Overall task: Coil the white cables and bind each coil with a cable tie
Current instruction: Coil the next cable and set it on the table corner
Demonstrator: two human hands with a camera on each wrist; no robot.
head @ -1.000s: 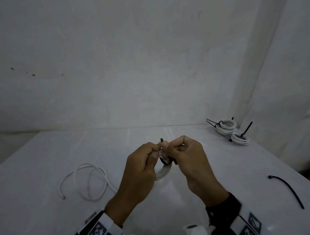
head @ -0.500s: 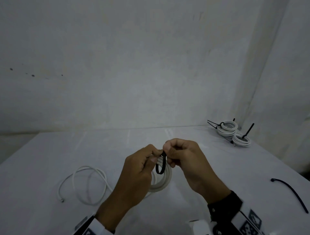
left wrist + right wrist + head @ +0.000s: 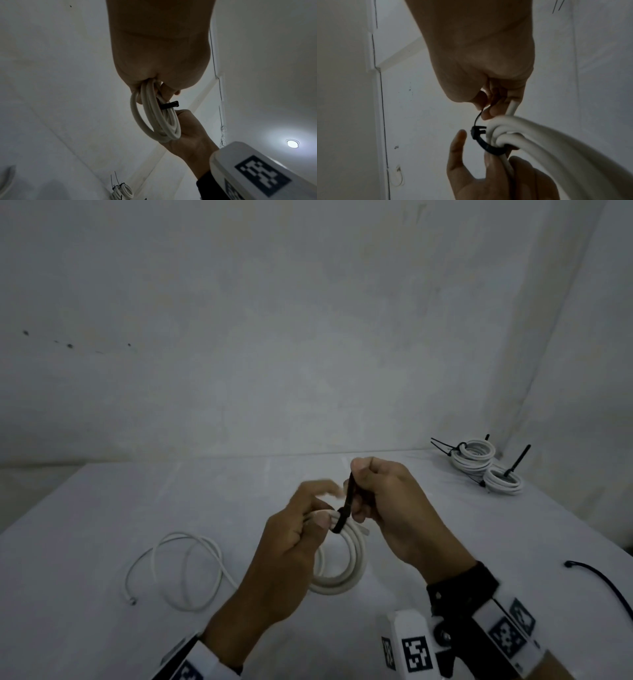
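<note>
A coil of white cable (image 3: 346, 570) hangs above the table in my left hand (image 3: 298, 535), whose thumb and fingers grip its top strands (image 3: 150, 94). Around those strands runs a black cable tie (image 3: 347, 505), its head (image 3: 478, 129) sitting close against the cable (image 3: 522, 135). My right hand (image 3: 380, 491) pinches the tie's tail (image 3: 478, 116) and holds it up and away from the coil. The left index finger (image 3: 458, 142) sticks out straight beside the tie's head.
A loose white cable (image 3: 181, 570) lies on the white table (image 3: 102, 508) at the left. Two bound coils (image 3: 486, 463) with black ties sit at the far right corner. A spare black cable tie (image 3: 603, 583) lies near the right edge. A wall stands close behind.
The tie's loop has closed from a wide ring to a snug band on the coil. My right hand has risen with the tail, and the coil hangs lower.
</note>
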